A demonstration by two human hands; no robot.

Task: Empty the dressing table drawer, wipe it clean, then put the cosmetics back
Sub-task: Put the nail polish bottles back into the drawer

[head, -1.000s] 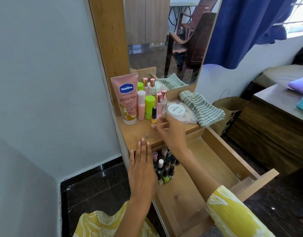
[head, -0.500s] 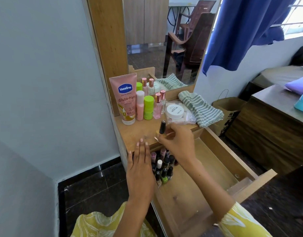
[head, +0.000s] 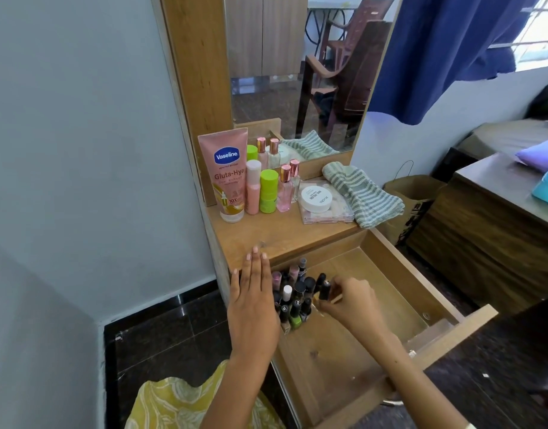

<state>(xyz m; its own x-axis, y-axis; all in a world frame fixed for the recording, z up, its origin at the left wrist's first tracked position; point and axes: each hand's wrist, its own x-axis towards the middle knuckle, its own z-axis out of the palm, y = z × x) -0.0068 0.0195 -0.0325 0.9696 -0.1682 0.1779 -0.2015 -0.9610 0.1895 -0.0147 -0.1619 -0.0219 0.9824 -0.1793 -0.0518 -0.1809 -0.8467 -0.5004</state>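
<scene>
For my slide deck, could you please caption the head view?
Right hand sets a small dark-capped bottle among nail polishes in the open drawer; left hand flat beside them.

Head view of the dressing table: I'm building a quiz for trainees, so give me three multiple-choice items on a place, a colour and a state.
1. Where does the folded green-and-white striped cloth lie?
A. in the open wooden drawer
B. on the tabletop, right of the round white jar
C. on the floor

2. What colour is the cap of the short bottle beside the pale pink slim bottle?
A. lime green
B. blue
C. black

3. What is the right hand doing?
A. resting flat on the cloth
B. hanging idle
C. pinching a small black-capped bottle at the cluster of nail polish bottles

Answers: 1 B, the cloth sits on the top next to the round white jar. 2 A, the lime green cap shows plainly. 3 C, its fingers hold the small black-capped bottle inside the open wooden drawer.
</scene>
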